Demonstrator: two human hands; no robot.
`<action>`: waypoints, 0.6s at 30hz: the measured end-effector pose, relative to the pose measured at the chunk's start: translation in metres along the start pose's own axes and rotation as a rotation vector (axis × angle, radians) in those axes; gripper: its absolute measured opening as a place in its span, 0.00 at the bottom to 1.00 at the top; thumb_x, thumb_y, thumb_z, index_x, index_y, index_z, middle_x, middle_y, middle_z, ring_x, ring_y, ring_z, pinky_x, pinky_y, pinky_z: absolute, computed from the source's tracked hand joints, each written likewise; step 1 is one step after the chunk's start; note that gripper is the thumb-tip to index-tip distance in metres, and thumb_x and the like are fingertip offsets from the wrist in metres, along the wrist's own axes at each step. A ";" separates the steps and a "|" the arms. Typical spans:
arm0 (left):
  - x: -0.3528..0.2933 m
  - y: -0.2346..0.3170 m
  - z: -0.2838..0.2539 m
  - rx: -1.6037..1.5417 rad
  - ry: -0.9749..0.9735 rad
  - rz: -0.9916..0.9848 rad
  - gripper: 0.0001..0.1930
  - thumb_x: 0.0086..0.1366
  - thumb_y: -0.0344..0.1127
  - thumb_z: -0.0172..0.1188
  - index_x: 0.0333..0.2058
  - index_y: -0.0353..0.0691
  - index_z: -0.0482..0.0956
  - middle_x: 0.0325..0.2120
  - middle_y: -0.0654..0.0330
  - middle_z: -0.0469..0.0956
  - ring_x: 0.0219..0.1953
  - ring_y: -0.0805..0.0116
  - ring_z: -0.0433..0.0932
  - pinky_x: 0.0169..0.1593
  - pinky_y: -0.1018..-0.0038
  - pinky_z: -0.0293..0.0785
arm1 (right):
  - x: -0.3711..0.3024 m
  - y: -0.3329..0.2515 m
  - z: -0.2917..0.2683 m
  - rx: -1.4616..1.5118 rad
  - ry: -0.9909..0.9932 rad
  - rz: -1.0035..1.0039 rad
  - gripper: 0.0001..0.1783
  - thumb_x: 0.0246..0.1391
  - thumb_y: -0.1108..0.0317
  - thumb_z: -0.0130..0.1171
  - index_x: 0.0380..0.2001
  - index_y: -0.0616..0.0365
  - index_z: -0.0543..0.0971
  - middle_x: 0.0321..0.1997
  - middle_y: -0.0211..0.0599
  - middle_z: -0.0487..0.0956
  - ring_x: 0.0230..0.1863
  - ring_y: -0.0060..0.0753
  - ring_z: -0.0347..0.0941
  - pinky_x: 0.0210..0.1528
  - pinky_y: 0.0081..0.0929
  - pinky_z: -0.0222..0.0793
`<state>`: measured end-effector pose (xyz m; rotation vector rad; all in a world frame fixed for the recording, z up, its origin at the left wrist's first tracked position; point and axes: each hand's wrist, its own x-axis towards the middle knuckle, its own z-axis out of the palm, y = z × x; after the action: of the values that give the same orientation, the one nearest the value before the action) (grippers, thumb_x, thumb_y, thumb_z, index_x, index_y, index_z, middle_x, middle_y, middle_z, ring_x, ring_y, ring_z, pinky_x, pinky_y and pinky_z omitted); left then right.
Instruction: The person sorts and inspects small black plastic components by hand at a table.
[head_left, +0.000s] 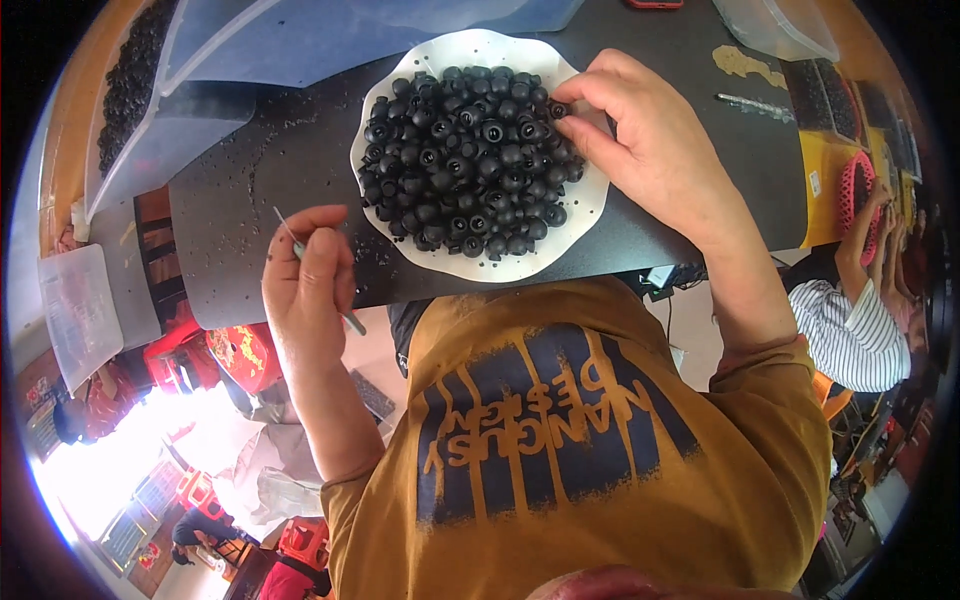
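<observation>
A white plate with a wavy rim (590, 215) stands on the dark table, heaped with small black rubber-like caps (460, 165), several showing a round hollow. My right hand (645, 135) reaches over the plate's right side, thumb and forefinger pinching one black cap (558, 110) at the edge of the heap. Left of the plate, my left hand (312, 270) is closed around a slim tool with a pale green handle (299, 250) and a thin metal tip pointing up and left. The tool's handle end sticks out below the palm.
Black crumbs lie scattered on the dark table (225, 225). Clear plastic bins (200, 140) stand at the left and back, one beside a mass of black pieces. A thin silvery item (755, 106) lies at the right. Another person in a striped shirt (850, 335) sits at the far right.
</observation>
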<state>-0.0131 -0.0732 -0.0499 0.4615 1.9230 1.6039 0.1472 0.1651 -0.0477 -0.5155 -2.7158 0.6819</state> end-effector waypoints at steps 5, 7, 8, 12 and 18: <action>-0.008 -0.005 0.011 -0.061 -0.069 0.043 0.12 0.63 0.36 0.49 0.39 0.32 0.69 0.17 0.68 0.63 0.14 0.85 0.55 0.16 0.88 0.50 | 0.000 -0.009 0.007 -0.144 0.087 0.076 0.09 0.45 0.66 0.56 0.30 0.58 0.77 0.28 0.36 0.71 0.32 0.39 0.71 0.35 0.31 0.68; -0.014 -0.006 0.019 -0.013 -0.054 0.046 0.12 0.63 0.35 0.48 0.39 0.31 0.69 0.15 0.69 0.62 0.14 0.85 0.55 0.17 0.88 0.50 | 0.003 -0.011 0.008 -0.172 0.078 0.072 0.09 0.45 0.66 0.56 0.29 0.58 0.77 0.27 0.36 0.71 0.32 0.39 0.71 0.34 0.31 0.68; -0.016 -0.008 0.021 -0.008 -0.092 0.042 0.12 0.63 0.35 0.48 0.39 0.31 0.69 0.15 0.69 0.62 0.14 0.85 0.55 0.17 0.88 0.49 | 0.005 -0.011 0.009 -0.202 0.072 0.071 0.09 0.45 0.66 0.56 0.29 0.58 0.77 0.27 0.36 0.71 0.32 0.38 0.71 0.34 0.31 0.68; -0.024 -0.009 0.025 -0.043 -0.155 -0.019 0.11 0.62 0.34 0.51 0.39 0.32 0.71 0.19 0.70 0.64 0.20 0.85 0.58 0.24 0.89 0.53 | 0.006 -0.009 0.011 -0.158 0.065 0.064 0.08 0.44 0.66 0.56 0.27 0.58 0.77 0.27 0.36 0.71 0.33 0.38 0.71 0.34 0.31 0.68; -0.029 -0.009 0.024 -0.097 -0.167 -0.111 0.10 0.61 0.33 0.53 0.39 0.33 0.72 0.24 0.71 0.66 0.25 0.85 0.60 0.30 0.89 0.57 | 0.002 -0.007 0.014 -0.272 0.164 -0.001 0.07 0.43 0.67 0.57 0.25 0.58 0.77 0.25 0.36 0.71 0.30 0.37 0.71 0.31 0.30 0.69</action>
<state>0.0254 -0.0745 -0.0546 0.4260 1.7094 1.5295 0.1381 0.1551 -0.0561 -0.6034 -2.6642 0.2568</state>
